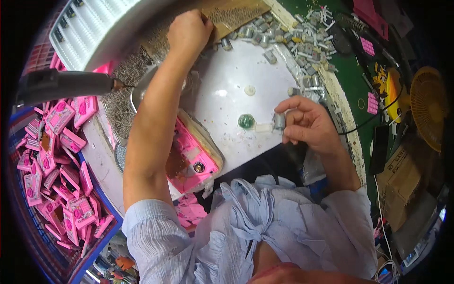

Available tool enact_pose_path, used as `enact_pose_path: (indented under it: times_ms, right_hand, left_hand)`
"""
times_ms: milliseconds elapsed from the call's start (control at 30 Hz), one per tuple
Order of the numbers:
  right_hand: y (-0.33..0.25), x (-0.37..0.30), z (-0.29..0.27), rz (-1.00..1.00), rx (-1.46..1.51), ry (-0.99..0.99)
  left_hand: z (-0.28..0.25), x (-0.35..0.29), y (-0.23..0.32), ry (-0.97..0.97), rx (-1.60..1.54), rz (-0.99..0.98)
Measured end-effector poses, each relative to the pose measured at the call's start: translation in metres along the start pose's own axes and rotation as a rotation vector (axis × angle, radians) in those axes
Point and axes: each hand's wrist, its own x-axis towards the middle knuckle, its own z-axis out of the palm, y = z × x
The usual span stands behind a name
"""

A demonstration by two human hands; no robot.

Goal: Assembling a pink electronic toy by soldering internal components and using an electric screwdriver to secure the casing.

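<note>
- While pinching a motor in the right hand, in the head view, stretches the left hand toward the far side of the table.
- Holds the motor upright in a narrow grip between right thumb and fingers, near the table's near edge.
- Curls the left fingers inward, close over cardboard strewn with tiny metal bits; cannot tell from this angle about anything in that grip.
- Left of the motor, has a white piece, then a green round thing; cannot tell about any join between motor and white piece.
- Farther up the table, has a pale disc.
- Beside the left forearm, has an open pink case on a pad.
- Along the far right edge, has a heap of motors.
- Left of the same forearm, has a screwdriver, aimed tip-first toward it, and below, a blue crate full of pink cases.
- At upper left, has a white tray; at far right, a fan.
</note>
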Motion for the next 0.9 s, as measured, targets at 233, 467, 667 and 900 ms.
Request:
enact_pose_path:
  times_ms: [233,467,667,900]
  right_hand:
    - [0.006,0.005,0.008,-0.169,-0.397,0.129]
    - [0.013,0.039,0.024,-0.284,-1.129,0.017]
    - [0.019,0.059,0.029,-0.353,-1.349,-0.067]
    - [-0.002,0.059,0.046,-0.157,-1.323,-0.128]
  left_hand:
    - [0.006,-0.003,-0.001,0.135,-0.063,-0.007]
    - [-0.056,-0.055,0.023,0.339,-0.458,0.29]
    - [-0.122,-0.172,0.004,0.116,-0.846,0.143]
    - [-0.112,-0.297,-0.021,-0.085,-1.27,-0.117]
